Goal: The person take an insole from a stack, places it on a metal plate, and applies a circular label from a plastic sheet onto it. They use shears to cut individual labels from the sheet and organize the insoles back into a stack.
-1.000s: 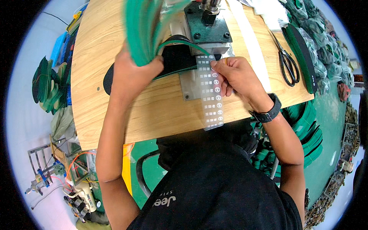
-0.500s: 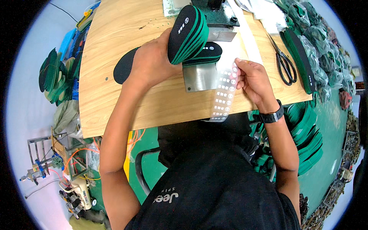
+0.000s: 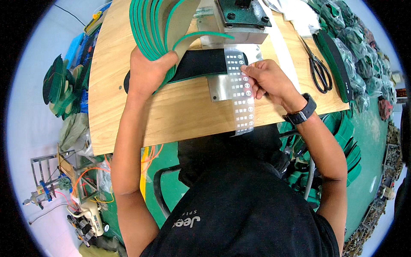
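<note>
On the wooden counter (image 3: 180, 115) your left hand (image 3: 147, 73) clamps a fanned stack of green-edged insoles (image 3: 156, 25), fingers curled tight; your right hand (image 3: 267, 79) pinches the label strip (image 3: 240, 94) over the black insole (image 3: 201, 64); a slackened grip may spill the stack, and a crooked pull may skew the label.

Insole workshop: wooden workbench (image 3: 180, 115), press machine (image 3: 242, 13), stacked green insoles (image 3: 156, 25).
</note>
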`<state>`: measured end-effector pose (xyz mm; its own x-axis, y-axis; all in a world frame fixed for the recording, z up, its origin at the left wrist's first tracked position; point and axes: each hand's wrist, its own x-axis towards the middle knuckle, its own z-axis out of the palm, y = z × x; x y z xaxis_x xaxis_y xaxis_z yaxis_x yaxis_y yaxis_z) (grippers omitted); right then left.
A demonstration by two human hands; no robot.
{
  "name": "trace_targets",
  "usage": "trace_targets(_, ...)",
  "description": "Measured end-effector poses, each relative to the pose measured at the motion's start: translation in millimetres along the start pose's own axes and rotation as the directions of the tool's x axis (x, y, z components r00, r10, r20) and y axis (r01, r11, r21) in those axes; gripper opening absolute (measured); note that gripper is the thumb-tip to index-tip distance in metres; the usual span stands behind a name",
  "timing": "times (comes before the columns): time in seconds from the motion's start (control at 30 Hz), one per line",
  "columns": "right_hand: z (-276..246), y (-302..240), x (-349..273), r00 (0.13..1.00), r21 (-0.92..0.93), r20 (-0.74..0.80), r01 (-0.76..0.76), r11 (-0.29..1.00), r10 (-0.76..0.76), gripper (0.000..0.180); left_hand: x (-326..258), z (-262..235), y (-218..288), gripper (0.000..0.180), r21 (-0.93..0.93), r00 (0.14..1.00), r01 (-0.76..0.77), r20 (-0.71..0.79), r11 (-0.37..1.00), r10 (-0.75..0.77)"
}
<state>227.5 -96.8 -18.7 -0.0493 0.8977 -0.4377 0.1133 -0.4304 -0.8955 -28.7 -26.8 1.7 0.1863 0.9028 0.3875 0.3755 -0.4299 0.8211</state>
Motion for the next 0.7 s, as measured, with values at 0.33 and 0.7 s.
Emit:
trace_targets(0.33, 2, -2, 2, 0.999, -0.019, -0.008, -0.035, 0.999, 0.035, 0.031, -1, 5, 2, 0.016, 0.033, 0.997, 0.068, -0.032, 0.997, -0.067)
trace_targets(0.7, 6, -3, 3, 0.998, -0.069, -0.031, -0.062, 0.996, 0.060, 0.038, -6, 12, -1, 0.023, 0.160, 0.998, -0.032, -0.051, 0.987, 0.040)
